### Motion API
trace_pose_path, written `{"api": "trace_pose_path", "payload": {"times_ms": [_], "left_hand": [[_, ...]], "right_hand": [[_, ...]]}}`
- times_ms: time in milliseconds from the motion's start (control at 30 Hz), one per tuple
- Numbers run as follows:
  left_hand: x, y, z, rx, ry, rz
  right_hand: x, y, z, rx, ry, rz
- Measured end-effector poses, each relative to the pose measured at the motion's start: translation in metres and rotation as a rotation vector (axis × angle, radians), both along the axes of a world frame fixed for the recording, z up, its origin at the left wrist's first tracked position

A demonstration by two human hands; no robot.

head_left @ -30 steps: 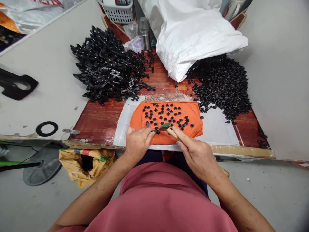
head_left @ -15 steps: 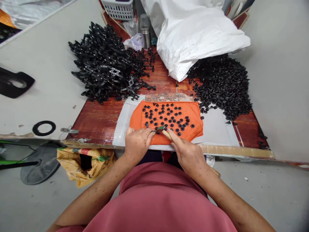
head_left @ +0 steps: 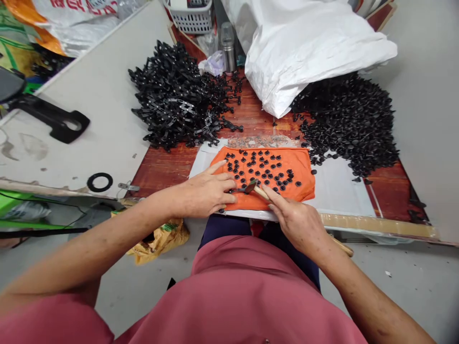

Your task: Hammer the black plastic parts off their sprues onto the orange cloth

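Observation:
My right hand (head_left: 300, 223) is closed around the wooden handle of a hammer (head_left: 252, 186). The dark hammer head rests low over the front part of an orange cloth (head_left: 304, 186). On the cloth's left edge lies my left hand (head_left: 204, 192), palm down with its fingers spread. Close to its fingertips is a small dark linkage piece (head_left: 239, 191), partly covered by the hand and the hammer head. Several black round studs with upright stems (head_left: 299, 183) are scattered over the cloth.
A heap of black folding linkages (head_left: 172, 95) sits back left on the red-brown table. Back right is a pile of black studs (head_left: 358, 124) under a white sack (head_left: 315, 52). A steel bottle (head_left: 228, 48) and a grey basket (head_left: 191, 19) stand behind. A black ring (head_left: 100, 182) lies left.
My left hand has gone from a closed pinch near the hammer head to spread fingers at the cloth's left. The hammer stays in my right hand. The whole view has shifted.

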State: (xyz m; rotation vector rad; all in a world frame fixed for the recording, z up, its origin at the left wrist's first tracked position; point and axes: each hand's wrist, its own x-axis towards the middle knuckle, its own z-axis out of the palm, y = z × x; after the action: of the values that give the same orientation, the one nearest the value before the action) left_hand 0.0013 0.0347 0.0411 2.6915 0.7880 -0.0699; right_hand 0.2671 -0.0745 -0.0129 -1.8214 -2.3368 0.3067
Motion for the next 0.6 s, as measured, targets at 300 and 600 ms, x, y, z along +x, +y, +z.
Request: {"api": "trace_pose_path", "payload": {"times_ms": [300,600], "left_hand": [[-0.009,-0.012,-0.001,-0.031,0.078,0.096],[-0.006,-0.004,-0.041,-0.855,-1.030,1.060]], "right_hand": [[0.003,-0.014,0.013,-0.009,0.416,-0.026],[0.002,-0.025,-0.010,-0.116,0.567,-0.023]]}}
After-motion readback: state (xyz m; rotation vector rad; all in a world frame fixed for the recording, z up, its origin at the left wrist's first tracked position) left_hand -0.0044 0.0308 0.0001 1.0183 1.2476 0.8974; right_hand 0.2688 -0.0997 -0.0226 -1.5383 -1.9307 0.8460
